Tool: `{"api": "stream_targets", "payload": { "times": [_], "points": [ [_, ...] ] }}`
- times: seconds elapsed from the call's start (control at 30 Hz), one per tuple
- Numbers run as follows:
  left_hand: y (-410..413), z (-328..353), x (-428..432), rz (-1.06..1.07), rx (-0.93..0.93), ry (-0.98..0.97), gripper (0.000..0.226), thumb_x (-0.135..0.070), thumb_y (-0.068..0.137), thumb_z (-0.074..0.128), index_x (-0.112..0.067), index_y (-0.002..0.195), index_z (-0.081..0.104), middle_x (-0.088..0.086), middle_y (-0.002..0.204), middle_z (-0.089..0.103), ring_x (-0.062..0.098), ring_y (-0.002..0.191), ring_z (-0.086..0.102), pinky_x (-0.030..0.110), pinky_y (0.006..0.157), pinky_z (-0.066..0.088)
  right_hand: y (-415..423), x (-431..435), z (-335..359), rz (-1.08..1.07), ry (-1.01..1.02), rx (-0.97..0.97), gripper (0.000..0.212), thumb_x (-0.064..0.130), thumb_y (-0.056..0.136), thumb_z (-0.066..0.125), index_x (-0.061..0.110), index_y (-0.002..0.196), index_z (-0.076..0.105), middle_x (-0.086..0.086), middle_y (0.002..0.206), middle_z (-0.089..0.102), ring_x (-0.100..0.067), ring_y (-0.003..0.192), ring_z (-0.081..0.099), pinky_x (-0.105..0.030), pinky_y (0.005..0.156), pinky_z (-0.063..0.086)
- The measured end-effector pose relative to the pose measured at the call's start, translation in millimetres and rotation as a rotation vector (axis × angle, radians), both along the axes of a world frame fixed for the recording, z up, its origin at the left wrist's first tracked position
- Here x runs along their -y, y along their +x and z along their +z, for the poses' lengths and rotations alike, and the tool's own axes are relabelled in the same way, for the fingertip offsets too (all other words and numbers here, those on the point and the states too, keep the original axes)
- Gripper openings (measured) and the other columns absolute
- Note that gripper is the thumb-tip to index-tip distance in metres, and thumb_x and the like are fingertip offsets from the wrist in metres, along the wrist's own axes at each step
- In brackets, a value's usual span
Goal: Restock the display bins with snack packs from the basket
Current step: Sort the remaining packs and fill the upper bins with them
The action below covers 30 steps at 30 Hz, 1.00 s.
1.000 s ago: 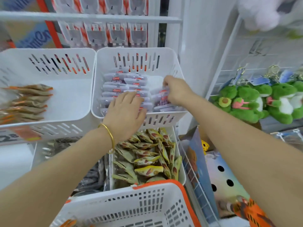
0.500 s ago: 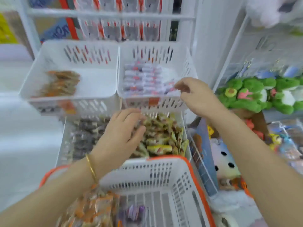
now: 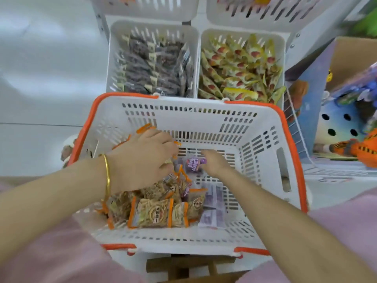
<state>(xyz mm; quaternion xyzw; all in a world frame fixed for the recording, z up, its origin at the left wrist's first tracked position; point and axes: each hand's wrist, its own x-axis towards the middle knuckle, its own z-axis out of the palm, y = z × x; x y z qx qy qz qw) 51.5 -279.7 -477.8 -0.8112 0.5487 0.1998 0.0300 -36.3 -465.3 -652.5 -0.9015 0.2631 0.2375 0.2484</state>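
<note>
The white basket with an orange rim [image 3: 265,144] sits right in front of me. Orange-edged snack packs [image 3: 155,213] lie piled in its left half, and flat purple packs [image 3: 212,209] lie beside them. My left hand [image 3: 142,160] is down on the pile, fingers curled round orange-edged packs. My right hand [image 3: 214,162] is on the basket floor and pinches a small purple snack pack [image 3: 193,164]. Behind the basket stand two white display bins: the left bin [image 3: 114,58] holds dark packs, the right bin [image 3: 284,48] holds yellow-and-red packs.
Two more white bins [image 3: 142,7] hang above, cut off by the frame's top. A cardboard box of colourful toys [image 3: 346,94] and a white wire rack [image 3: 297,127] stand to the right. A wooden stool [image 3: 183,266] shows under the basket. White floor lies to the left.
Both hands have come down from the upper bins into the basket, and my view has tilted down to it. The left hand now grips orange-edged packs; the right is on a purple pack.
</note>
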Motion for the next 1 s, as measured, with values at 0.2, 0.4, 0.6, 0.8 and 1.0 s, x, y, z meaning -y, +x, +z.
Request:
{"api": "stream_targets", "payload": {
  "times": [0.2,0.4,0.6,0.8,1.0],
  "points": [
    [13.7,-18.4,-17.3,0.083,-0.014,0.052,0.037,-0.04,0.095,0.041,-0.029,0.131,0.045,-0.007,0.139,0.036,0.017,0.133,0.024,0.035,0.113,0.024,10.2,-16.3,-52.0,0.025,-0.232,-0.147,0.046,0.027,0.09,0.062,0.013,0.129,0.043,-0.013,0.127,0.051,-0.031,0.116,0.048,-0.043,0.087,0.048],
    [15.8,-22.3,-15.3,0.13,-0.081,0.074,0.035,-0.037,0.096,0.042,-0.031,0.131,0.044,-0.008,0.14,0.035,0.016,0.131,0.027,0.036,0.111,0.027,6.1,-17.9,-55.4,-0.081,0.138,0.139,0.056,0.017,0.089,0.064,0.021,0.138,0.037,-0.012,0.14,0.036,-0.03,0.107,0.056,-0.037,0.081,0.048],
    [13.3,-26.2,-16.8,0.164,-0.15,0.077,0.035,-0.037,0.096,0.043,-0.031,0.131,0.044,-0.01,0.139,0.035,0.014,0.133,0.024,0.033,0.113,0.023,38.8,-6.3,-59.5,0.072,0.232,-0.102,0.055,0.041,0.096,0.044,0.022,0.147,0.032,-0.013,0.153,0.029,-0.029,0.126,0.047,-0.039,0.099,0.043],
    [15.2,-26.3,-17.2,0.194,-0.185,0.078,0.036,-0.036,0.096,0.045,-0.031,0.132,0.044,-0.011,0.14,0.035,0.013,0.135,0.022,0.031,0.114,0.022,60.9,-8.2,-61.9,0.112,0.249,-0.14,0.044,0.028,0.101,0.039,0.016,0.144,0.039,-0.009,0.145,0.044,-0.028,0.124,0.048,-0.032,0.095,0.041],
    [15.0,-21.8,-10.6,0.214,-0.186,0.076,0.035,-0.035,0.096,0.044,-0.032,0.131,0.044,-0.012,0.139,0.035,0.011,0.133,0.023,0.026,0.108,0.022,60.6,-11.8,-66.2,-0.21,0.337,-0.022,0.025,0.019,0.093,0.058,0.009,0.114,0.066,-0.009,0.122,0.062,-0.026,0.111,0.057,-0.032,0.088,0.046]
  ]
}}
